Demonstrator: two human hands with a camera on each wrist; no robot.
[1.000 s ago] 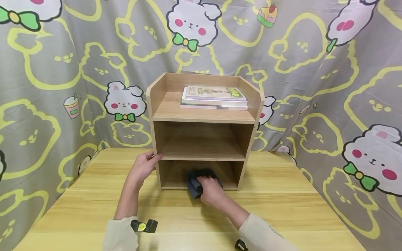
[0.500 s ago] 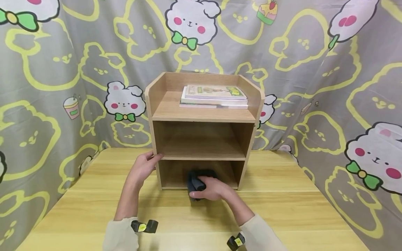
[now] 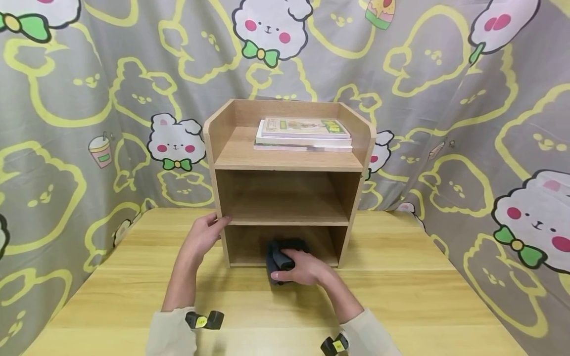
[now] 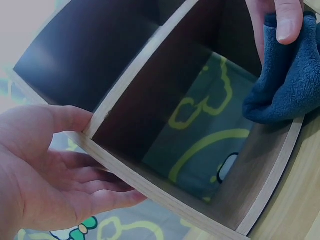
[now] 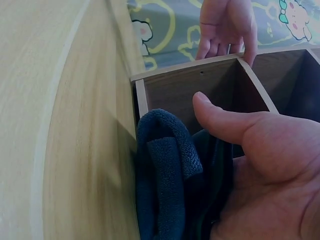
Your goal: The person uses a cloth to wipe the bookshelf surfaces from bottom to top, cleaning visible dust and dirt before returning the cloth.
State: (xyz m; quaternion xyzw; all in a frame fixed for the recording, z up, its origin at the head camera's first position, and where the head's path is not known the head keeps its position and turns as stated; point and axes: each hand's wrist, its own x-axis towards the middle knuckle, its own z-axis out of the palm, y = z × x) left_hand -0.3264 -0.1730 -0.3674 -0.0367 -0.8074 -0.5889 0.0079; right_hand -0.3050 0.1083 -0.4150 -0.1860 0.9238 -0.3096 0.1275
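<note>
A small wooden shelf unit (image 3: pixel 285 224) stands on the table. My left hand (image 3: pixel 206 235) grips its left side panel, thumb at the front edge by the middle board and fingers along the outer face, as the left wrist view shows. At the bottom compartment my right hand (image 3: pixel 302 267) holds a folded dark blue cloth (image 3: pixel 275 262). The cloth (image 4: pixel 287 85) lies over the front edge of the bottom board, partly inside. In the right wrist view my right thumb (image 5: pixel 225 120) extends over the cloth; the other fingers are mostly hidden.
Several books (image 3: pixel 305 134) lie stacked on the top board. The wooden table (image 3: pixel 133 277) extends to both sides and in front of the unit. A grey patterned curtain (image 3: pixel 401 113) hangs behind and at both sides.
My right hand has turned, its wrist swinging slightly right, and its thumb now shows at the cloth's front. The cloth has shifted slightly. My left hand keeps its place on the side panel.
</note>
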